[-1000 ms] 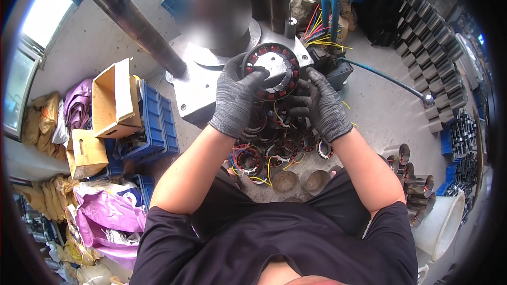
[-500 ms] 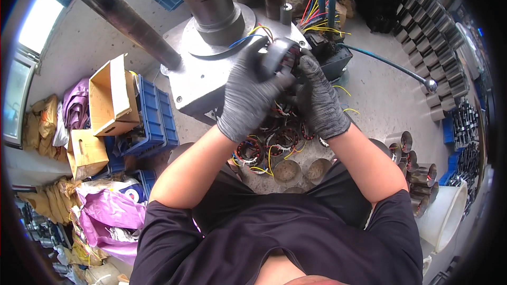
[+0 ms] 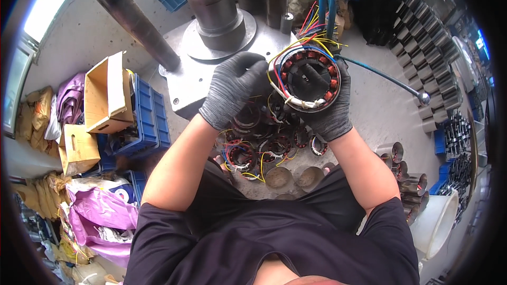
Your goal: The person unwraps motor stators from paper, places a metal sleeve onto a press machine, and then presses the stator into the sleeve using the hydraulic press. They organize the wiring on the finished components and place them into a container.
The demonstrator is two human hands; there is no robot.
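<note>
My right hand (image 3: pixel 332 120), in a grey-black glove, grips a motor stator (image 3: pixel 334 83) from below and the right. The stator's open round end faces up and shows copper-red coils, white lacing and a hollow middle. Red, blue and yellow lead wires (image 3: pixel 289 48) loop over its left and far rim. Just left of it is my left hand (image 3: pixel 235 87), also gloved, with its fingers curled in. Its fingertips are hidden, so anything inside them cannot be made out. Below both hands several wound stators (image 3: pixel 240 154) lie together on the floor.
Ahead stands a metal machine base (image 3: pixel 182 82) carrying an upright steel cylinder (image 3: pixel 211 13), with a thick post (image 3: pixel 138 29) at left. A ball-ended lever (image 3: pixel 424 98) reaches right. Blue crates (image 3: pixel 142 113) and cardboard boxes (image 3: pixel 79 149) stand left; stacked metal sleeves (image 3: pixel 422 53) line the right.
The stator has swung from a blurred, tilted pose between both hands to face up in my right hand, farther right. My left hand has come away to the left.
</note>
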